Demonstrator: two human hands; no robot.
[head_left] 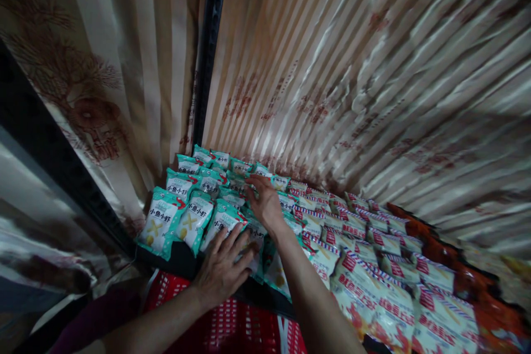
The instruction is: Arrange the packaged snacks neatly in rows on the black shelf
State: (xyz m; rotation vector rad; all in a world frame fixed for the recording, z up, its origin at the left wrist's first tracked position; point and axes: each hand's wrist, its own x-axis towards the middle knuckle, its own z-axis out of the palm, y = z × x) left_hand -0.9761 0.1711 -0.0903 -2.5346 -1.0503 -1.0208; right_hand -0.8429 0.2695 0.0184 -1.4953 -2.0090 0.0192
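Note:
Rows of small teal-and-white snack bags [160, 221] stand upright on a dark shelf [185, 257]. My left hand [226, 265] lies over the front row, fingers spread, resting against the bag fronts. Farther back, my right hand [263, 202] reaches in among the middle rows. Its thumb and fingers are bent together at the top edge of a teal snack bag [237, 185], partly covered by the fingertips.
Cream snack bags with striped tops [354, 285] fill the shelf to the right, with orange-red packs [470, 282] beyond. A red plastic basket [224, 326] sits below the front edge. Black metal posts [209, 38] and patterned plastic sheeting [315, 66] enclose the shelf.

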